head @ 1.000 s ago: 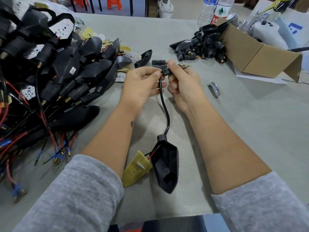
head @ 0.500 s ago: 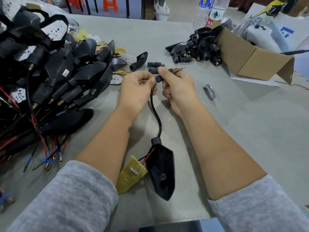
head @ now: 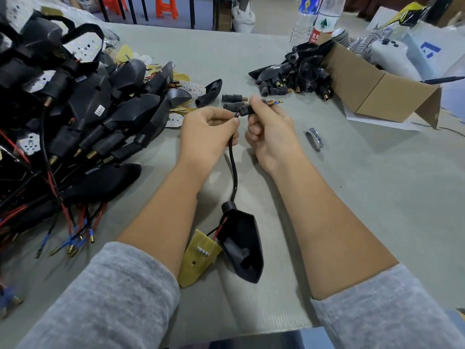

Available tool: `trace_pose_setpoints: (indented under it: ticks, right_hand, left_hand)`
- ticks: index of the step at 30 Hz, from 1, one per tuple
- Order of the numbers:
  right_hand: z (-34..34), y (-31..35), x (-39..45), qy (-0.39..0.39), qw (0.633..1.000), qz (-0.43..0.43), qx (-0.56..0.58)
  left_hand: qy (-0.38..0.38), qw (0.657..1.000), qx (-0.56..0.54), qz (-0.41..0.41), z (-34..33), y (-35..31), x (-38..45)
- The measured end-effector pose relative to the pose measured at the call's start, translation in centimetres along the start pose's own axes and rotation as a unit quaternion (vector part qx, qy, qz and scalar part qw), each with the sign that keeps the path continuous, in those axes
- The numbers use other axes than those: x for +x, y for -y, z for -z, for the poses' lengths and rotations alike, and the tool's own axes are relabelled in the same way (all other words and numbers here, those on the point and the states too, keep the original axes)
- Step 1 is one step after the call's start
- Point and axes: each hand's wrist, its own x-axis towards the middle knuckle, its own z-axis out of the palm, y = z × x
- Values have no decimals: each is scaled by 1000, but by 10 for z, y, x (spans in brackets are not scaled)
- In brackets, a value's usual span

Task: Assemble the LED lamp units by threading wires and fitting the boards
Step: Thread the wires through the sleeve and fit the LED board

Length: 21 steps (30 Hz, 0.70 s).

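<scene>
A black lamp housing (head: 242,248) lies open side up near the table's front edge, with a yellow LED board (head: 197,258) beside it, joined by red and black wires. A black sleeved cable (head: 234,167) runs up from the housing to my hands. My left hand (head: 208,132) pinches the cable's upper end, where a bit of red wire shows. My right hand (head: 270,127) grips a black stem connector (head: 247,108) with a brass threaded tip (head: 270,102); a blue-tipped wire pokes out of that tip.
A large pile of assembled black lamp units (head: 75,109) with red and black wires fills the left side. Two loose stems (head: 232,101) lie behind my hands. Black parts (head: 297,76) spill from a cardboard box (head: 372,84) at the right. A metal clip (head: 315,138) and bottles (head: 317,18) are nearby.
My hands have drawn slightly apart, exposing a short stretch of wire between the cable end and the stem connector. The housing and board stay on the table.
</scene>
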Motion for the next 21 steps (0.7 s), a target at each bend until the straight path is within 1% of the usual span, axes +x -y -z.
trace_pose_setpoints:
  ticks: [2,4,7,9,16,21]
  right_hand:
    - [0,0,1,13,1000,-4,4]
    - [0,-1,1,22,999,6,-26]
    - [0,-3,0,22,996,29,-83]
    - [1,-3,0,15,995,36,-96]
    - [-1,-3,0,-15,995,26,-90]
    - [1,0,1,-3,999,-2,-51]
  left_hand:
    - [-21,1000,15,-10,0,1,2]
    - [-36,999,27,-18,2,2,3]
    - [-38,998,48,-35,3,2,4]
    - [-29,997,57,-45,2,2,4]
    - [19,997,60,-50,0,0,1]
    - [14,998,51,-31,-4,-2,0]
